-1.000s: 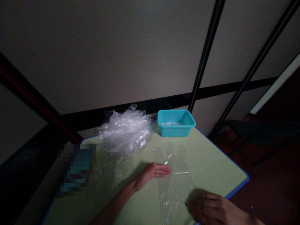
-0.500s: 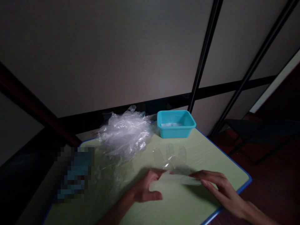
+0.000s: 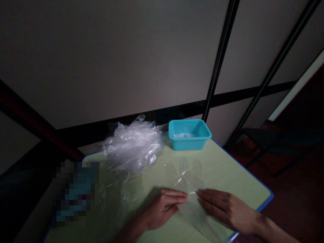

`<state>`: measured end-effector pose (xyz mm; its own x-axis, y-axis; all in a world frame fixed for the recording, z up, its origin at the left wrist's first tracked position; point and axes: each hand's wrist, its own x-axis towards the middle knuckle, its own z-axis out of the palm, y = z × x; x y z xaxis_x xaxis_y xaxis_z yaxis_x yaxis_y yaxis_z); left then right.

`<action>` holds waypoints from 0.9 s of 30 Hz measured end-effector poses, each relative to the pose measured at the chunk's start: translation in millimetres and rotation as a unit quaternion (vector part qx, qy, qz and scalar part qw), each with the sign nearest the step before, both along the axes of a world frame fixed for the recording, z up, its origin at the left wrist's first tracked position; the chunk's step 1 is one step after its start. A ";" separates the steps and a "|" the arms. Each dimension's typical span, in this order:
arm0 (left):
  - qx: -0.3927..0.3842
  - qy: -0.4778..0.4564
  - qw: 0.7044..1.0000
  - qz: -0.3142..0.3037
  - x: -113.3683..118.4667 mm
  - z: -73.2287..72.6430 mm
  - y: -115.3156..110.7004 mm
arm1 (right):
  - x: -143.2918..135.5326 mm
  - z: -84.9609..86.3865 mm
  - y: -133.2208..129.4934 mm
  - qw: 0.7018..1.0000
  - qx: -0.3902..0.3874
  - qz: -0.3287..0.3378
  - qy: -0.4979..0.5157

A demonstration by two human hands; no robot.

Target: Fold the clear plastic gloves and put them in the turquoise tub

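Note:
A clear disposable plastic glove (image 3: pixel 186 179) lies spread on the pale green table (image 3: pixel 238 179), its fingers pointing toward the back. On the lower left part of the glove rests my left hand (image 3: pixel 163 207), fingertips stretched out over it and the thumb a little apart. My right hand (image 3: pixel 226 207) lies flat on the glove's right side, fingers straight and close together. Both hands touch the glove without gripping it. A thin see-through part of the plastic spreads below and between them, its edge hard to make out.
A heap of clear plastic gloves (image 3: pixel 135 145) sits at the back left. Beside it stands a turquoise bin (image 3: pixel 189 145) with something white inside. A blurred-out bluish item (image 3: pixel 78 192) is at the left edge. Behind the table rises a panelled wardrobe (image 3: pixel 126 60); a dark chair (image 3: pixel 280 143) stands right.
The raised near part of the glove has come down onto the table. My right hand has moved left and flattened on it; my left fingers have stretched out over the plastic.

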<state>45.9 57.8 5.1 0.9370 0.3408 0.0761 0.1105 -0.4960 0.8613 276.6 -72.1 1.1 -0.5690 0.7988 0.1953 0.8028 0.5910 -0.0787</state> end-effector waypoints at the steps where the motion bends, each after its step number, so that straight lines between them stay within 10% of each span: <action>1: -0.001 -0.002 1.000 -0.003 0.2 0.1 0.3 | -0.5 -0.2 0.8 1.000 0.000 -0.005 0.005; 8: -0.042 -0.010 0.999 0.014 4.5 0.7 4.1 | 2.5 7.0 3.8 0.991 -0.105 0.004 0.078; 15: -0.311 -0.001 0.943 0.120 18.0 -12.1 16.9 | 7.3 6.7 16.7 0.953 -0.159 -0.105 0.235; 27: -0.477 0.020 0.862 0.173 28.3 -11.3 30.2 | 3.1 3.0 46.4 0.815 -0.275 -0.210 0.465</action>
<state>74.1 88.0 -6.2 0.7626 0.4900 -0.4223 0.1482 0.5031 0.8514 279.7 -25.6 4.1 -0.0322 0.9972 -0.0678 0.3665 -0.0513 -0.9290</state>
